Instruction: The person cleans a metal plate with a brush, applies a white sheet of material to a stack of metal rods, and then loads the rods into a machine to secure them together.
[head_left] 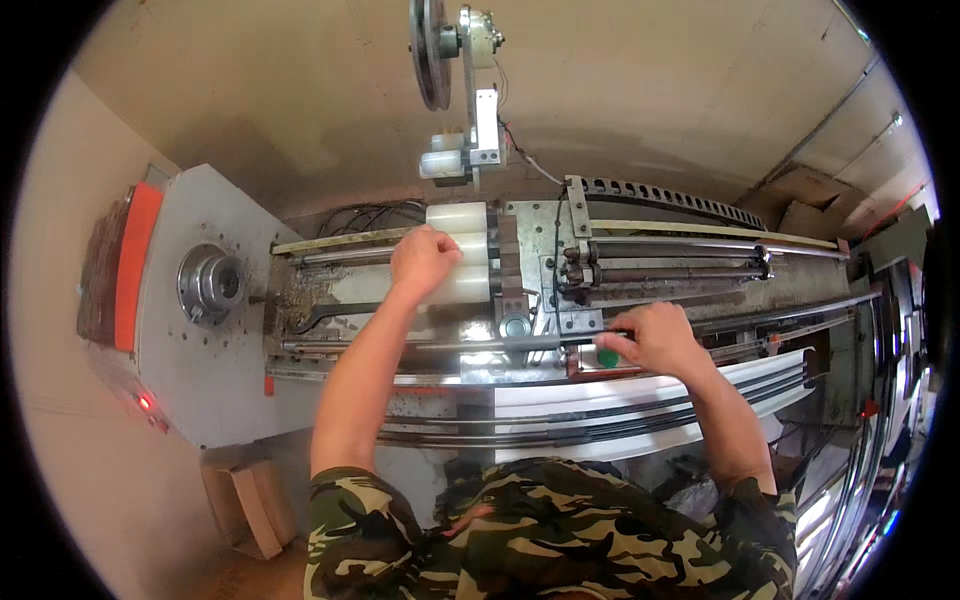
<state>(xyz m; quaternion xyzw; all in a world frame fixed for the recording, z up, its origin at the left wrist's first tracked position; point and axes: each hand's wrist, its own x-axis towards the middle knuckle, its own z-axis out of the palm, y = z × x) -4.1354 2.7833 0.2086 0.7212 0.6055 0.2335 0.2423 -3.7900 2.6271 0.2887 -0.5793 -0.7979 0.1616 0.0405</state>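
My left hand (422, 262) is closed at the left side of the white rollers (460, 287), which stand in a stack on a metal carriage. Its fingers curl inward, and whatever they may pinch is hidden. To the right, my right hand (658, 340) is wrapped round the end of a dark metal rod (535, 343) lying along the front of the machine. Just under the right fingertips sits a green button (607, 357). A wrench (335, 313) lies on the machine bed, left of the rollers and behind the front rail.
A grey machine housing with a round chuck (212, 284) stands at the left. Above the bed hang a large pulley wheel (430, 55) and smaller white rollers (441, 164). Several long rods (600, 432) lie in a white trough near my body. A cardboard box (250, 508) stands lower left.
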